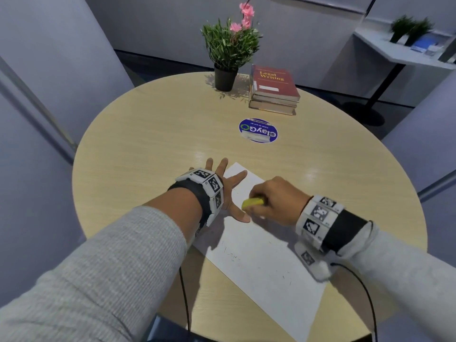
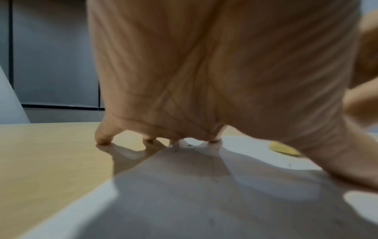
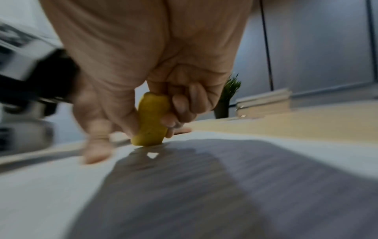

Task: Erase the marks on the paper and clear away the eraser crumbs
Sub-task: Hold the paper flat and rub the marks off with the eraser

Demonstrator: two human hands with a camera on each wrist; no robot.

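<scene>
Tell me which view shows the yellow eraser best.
The right wrist view: the yellow eraser fills the centre, pinched by the right hand, its lower end on the paper. The head view shows only one end past the knuckles; the left wrist view shows a blurred yellow sliver.

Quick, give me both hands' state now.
Left hand: open, fingers spread, pressing down the paper.
Right hand: gripping the yellow eraser against the paper.

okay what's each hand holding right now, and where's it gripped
The right hand pinches the yellow eraser by its upper sides. The left hand holds nothing; its spread fingers press the paper.
</scene>
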